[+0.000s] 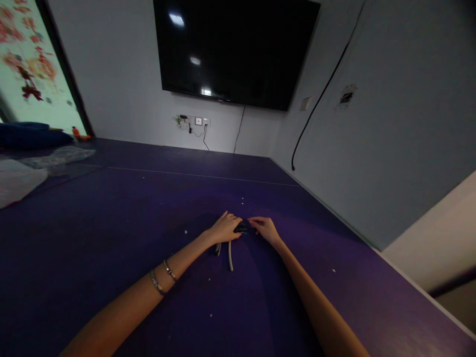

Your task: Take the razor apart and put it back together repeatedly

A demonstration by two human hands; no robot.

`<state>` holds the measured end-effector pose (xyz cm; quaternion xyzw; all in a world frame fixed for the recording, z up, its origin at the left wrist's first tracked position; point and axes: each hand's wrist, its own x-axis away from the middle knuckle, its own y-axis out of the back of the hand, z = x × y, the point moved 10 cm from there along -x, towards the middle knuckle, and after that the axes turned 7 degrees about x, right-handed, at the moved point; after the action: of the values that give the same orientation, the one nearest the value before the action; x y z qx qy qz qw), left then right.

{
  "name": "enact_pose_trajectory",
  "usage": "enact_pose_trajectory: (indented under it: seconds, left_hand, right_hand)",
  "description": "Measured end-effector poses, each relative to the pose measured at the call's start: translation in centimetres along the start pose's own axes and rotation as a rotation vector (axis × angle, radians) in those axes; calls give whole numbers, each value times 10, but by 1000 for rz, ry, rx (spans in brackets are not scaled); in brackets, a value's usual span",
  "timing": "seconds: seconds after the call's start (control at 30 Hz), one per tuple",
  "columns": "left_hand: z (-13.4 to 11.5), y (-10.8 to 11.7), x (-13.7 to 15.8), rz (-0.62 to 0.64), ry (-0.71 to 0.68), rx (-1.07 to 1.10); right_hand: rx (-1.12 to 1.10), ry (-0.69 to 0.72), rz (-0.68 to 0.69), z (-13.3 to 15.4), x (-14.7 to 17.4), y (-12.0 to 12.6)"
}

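Observation:
My left hand (224, 229) is closed around a small dark object (241, 228), low over the purple surface. The object's dark end sticks out between the thumb and fingers; the palm hides the rest. Below that hand a pale, curved, thin strip (230, 257) points toward me. Beside it lies a shorter dark-and-pale piece (217, 249). Whether these two join the dark object is hidden. Just right of the dark object is my right hand (263, 227), its thumb and fingertips drawn together. Anything between those fingertips is too small to make out.
Small white scraps (333, 270) dot the purple surface (167, 198). Clear plastic wrap (61, 156) and a white bag (18, 181) lie at the left. A black cable (320, 99) hangs down the right wall. A large television (238, 49) and wall sockets (198, 121) are at the back.

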<state>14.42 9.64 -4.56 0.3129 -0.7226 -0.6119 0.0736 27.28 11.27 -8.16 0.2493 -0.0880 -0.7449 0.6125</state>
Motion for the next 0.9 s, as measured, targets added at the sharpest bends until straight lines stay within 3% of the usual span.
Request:
enact_pose_trajectory:
  seconds: [0.17, 0.37, 0.43, 0.53, 0.73, 0.9]
  left_hand:
    - [-6, 16, 0, -34, 1, -8]
    - [-6, 82, 6, -248, 159, -33]
    - [0, 93, 14, -246, 257, -25]
    - [10, 91, 32, -148, 380, -38]
    - [31, 59, 75, 98, 559, -44]
    - [32, 40, 92, 136, 602, -29]
  right_hand:
    - [17, -6, -18, -1, 0, 2]
    - [22, -2, -23, -3, -1, 2]
    - [33, 3, -23, -3, -1, 2]
    - [62, 11, -31, -3, -1, 3]
    - [78, 15, -42, -3, -2, 3]
    - [86, 20, -49, -3, 0, 4]
